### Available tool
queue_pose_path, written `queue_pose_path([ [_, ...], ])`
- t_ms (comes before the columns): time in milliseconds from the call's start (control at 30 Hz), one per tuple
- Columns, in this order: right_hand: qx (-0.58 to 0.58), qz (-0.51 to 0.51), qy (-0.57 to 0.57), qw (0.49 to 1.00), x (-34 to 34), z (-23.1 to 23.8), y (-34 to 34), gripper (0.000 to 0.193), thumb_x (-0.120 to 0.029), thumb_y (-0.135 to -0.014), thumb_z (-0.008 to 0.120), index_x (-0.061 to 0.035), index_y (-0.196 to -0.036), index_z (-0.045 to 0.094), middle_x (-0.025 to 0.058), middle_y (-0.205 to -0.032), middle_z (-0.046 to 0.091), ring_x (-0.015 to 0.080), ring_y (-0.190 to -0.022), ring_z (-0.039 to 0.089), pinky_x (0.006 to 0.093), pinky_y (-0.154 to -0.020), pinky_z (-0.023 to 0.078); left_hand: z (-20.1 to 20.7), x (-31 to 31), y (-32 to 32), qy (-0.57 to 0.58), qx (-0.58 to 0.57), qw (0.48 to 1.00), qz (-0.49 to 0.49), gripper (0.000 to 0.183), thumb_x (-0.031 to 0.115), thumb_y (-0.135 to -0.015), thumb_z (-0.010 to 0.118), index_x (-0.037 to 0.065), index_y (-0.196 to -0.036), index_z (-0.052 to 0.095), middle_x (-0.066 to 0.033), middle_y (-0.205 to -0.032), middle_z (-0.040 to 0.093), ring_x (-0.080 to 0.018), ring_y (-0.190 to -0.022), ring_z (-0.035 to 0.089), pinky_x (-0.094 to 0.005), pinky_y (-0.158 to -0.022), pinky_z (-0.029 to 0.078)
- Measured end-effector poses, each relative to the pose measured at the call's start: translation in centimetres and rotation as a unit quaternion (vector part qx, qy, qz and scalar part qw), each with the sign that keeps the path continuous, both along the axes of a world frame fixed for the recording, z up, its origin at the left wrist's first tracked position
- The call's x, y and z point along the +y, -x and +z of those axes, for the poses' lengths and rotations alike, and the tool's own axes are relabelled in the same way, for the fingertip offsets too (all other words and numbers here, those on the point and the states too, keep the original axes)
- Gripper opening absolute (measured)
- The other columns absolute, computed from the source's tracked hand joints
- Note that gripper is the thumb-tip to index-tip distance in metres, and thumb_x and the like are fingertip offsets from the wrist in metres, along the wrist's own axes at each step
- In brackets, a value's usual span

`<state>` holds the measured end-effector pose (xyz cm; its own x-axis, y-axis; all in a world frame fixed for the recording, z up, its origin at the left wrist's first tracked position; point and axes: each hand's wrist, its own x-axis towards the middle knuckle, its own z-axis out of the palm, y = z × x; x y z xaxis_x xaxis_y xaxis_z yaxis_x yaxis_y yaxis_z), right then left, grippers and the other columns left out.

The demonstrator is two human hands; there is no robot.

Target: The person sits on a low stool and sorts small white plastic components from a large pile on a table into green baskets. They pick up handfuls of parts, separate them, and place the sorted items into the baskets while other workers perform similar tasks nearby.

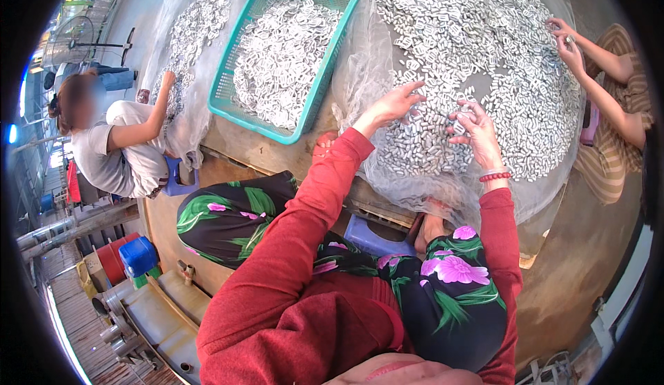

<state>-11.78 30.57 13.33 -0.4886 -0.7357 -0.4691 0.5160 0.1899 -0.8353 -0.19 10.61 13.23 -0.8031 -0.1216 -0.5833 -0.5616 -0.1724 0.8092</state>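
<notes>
A wide heap of small silver-white pieces (pixel 443 19) lies before me on a clear plastic sheet (pixel 356 60). Several look like little slotted buckles, while others seem to be loose slugs. Over the near left part of the heap, my left hand (pixel 394 105) stretches its fingers apart, with nothing plainly in them. To its right, my right hand (pixel 481 136), with a red bead bracelet at the wrist, has its fingers curled around a small silver buckle (pixel 458 128). Whether more pieces sit in that palm is hidden.
A teal plastic basket (pixel 256 128) full of similar pieces stands left of the heap. At far right, a co-worker's hands (pixel 570 50) handle pieces. Another person (pixel 114 129) sits at a second heap on the left. A blue stool (pixel 377 236) is beneath me.
</notes>
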Motion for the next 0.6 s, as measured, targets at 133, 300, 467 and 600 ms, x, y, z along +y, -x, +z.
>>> queue_pose_path([
  [133, -0.017, 0.001, -0.024, 1.0, -0.1, -1.1, -0.8, 0.032, -0.013, -0.09, 0.05, -0.0004, -0.119, 0.046, 0.0114, -0.102, 0.058, 0.0171, -0.08, 0.06, 0.0302, -0.061, 0.057, -3.8, -1.0, -0.6, 0.168, 0.225, 0.958, -0.062, 0.046, 0.016, -0.094, 0.038, 0.014, -0.139, 0.027, -0.0083, -0.123, 0.05, -0.0234, -0.107, 0.049, -0.04, -0.079, 0.047],
  [300, -0.014, 0.025, -0.025, 0.999, -0.6, -0.5, -0.8, 0.038, -0.007, -0.087, 0.051, -0.003, -0.124, 0.044, 0.0138, -0.108, 0.055, 0.0183, -0.079, 0.061, 0.0289, -0.058, 0.056, -1.4, -1.6, 0.3, -0.086, 0.113, 0.99, 0.005, 0.05, 0.006, -0.091, 0.04, 0.013, -0.138, 0.026, -0.0156, -0.126, 0.043, -0.0281, -0.109, 0.051, -0.0362, -0.076, 0.052],
  [467, 0.042, 0.028, -0.056, 0.997, -1.7, 1.5, -0.7, 0.065, 0.005, -0.08, 0.052, -0.0115, -0.137, 0.028, 0.0208, -0.116, 0.048, 0.0211, -0.068, 0.063, 0.0254, -0.051, 0.053, -0.8, -2.8, 0.3, -0.161, 0.115, 0.98, 0.008, 0.054, -0.002, -0.088, 0.041, 0.008, -0.138, 0.024, -0.0198, -0.119, 0.045, -0.0295, -0.094, 0.06, -0.0318, -0.076, 0.055],
  [600, 0.069, 0.002, -0.083, 0.994, -2.3, 0.5, -0.5, 0.081, 0.009, -0.077, 0.054, -0.0162, -0.142, 0.014, 0.0258, -0.119, 0.041, 0.0223, -0.067, 0.063, 0.0251, -0.05, 0.051, -2.1, -4.4, 0.2, -0.117, 0.059, 0.991, -0.024, 0.035, 0.01, -0.092, 0.042, 0.001, -0.126, 0.042, -0.0141, -0.105, 0.055, -0.0217, -0.08, 0.063, -0.0268, -0.069, 0.055],
])
